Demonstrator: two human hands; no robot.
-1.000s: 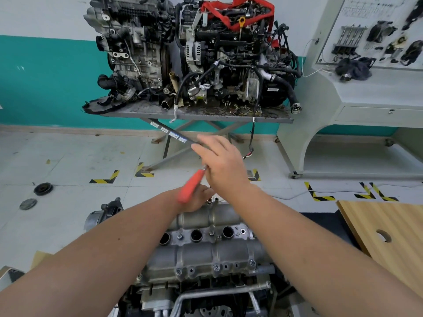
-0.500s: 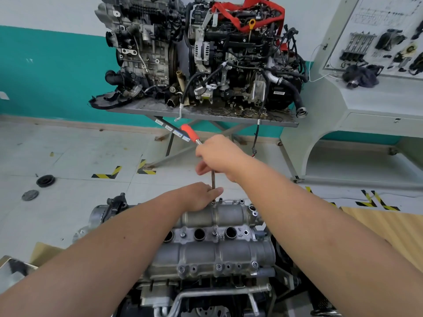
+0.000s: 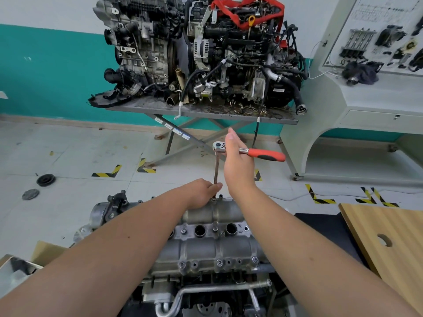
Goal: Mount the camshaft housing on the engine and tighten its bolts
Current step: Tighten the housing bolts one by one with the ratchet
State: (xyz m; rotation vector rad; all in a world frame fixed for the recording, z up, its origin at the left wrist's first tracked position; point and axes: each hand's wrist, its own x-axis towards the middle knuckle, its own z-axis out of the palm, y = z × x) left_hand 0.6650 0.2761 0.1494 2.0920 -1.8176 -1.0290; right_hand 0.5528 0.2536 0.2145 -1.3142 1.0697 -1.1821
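Red-handled ratchet point(image 3: 249, 152) rests under my flat, straight-fingered right hand point(image 3: 238, 163); left fingers point(image 3: 211, 187) pinch its extension point(image 3: 215, 172). Unsteadied, the socket may slip off the bolt.

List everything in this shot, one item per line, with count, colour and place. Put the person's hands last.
camshaft housing: one, grey metal, on the engine at bottom centre
ratchet wrench: one, red and black handle, steel head, standing on a long extension at the housing's far edge
display engines: two, grey and black, on the metal table at the wall
red strap: one, over the right display engine
wooden board: one, tan, with a hole, at right
round discs: two, dark, on the floor at left
parts panel: one, pale, upper right
left hand: one, fingers on the extension's lower end
right hand: one, fingers straight, against the wrench near its head
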